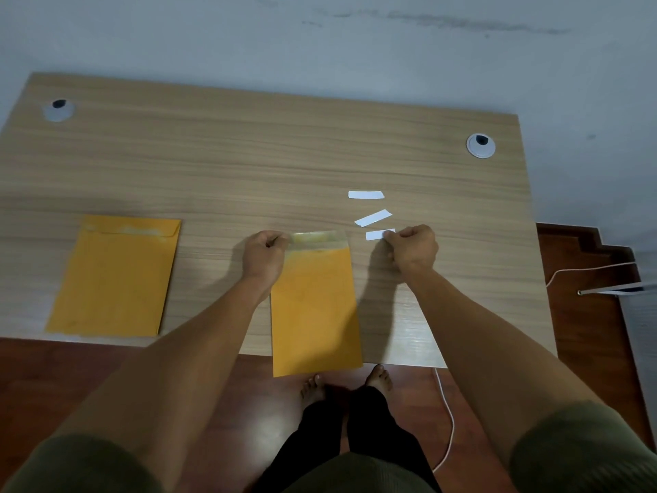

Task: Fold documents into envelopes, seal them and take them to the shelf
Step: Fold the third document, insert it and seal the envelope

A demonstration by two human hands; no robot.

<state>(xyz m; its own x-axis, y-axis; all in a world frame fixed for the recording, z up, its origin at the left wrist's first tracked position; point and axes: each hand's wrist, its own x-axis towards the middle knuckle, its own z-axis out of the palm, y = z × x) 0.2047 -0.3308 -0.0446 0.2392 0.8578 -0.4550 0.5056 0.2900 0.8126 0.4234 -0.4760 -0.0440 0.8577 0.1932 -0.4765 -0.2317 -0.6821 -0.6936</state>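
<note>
A pale wooden desk [249, 165] fills most of the view, standing against a grey wall [320, 40] on a red-brown floor [586, 332], with a round cable grommet [58, 110] near its far left corner and another grommet [480, 145] near its far right. Both bare forearms reach forward and slightly inward from olive sleeves [583, 453] at the bottom corners. On the left part of the desk a yellow envelope [113, 279] lies flat with its flap folded down, well apart from the hands. A second yellow envelope [314, 307] lies in front of the person, its near end hanging over the desk's front edge and its flap [318, 238] open at the far end, showing a glossy strip. The left hand [265, 256], knuckles up, has its fingers curled together, pinching the left corner of that flap. The right hand [414, 247], just right of the envelope, is likewise curled, thumb and fingertips clamped on the right end of a small white strip [377, 235]. Two more white strips [373, 217] lie loose on the desk just beyond it. A white cable [449, 414] runs across the floor by the person's bare feet [380, 378].
</note>
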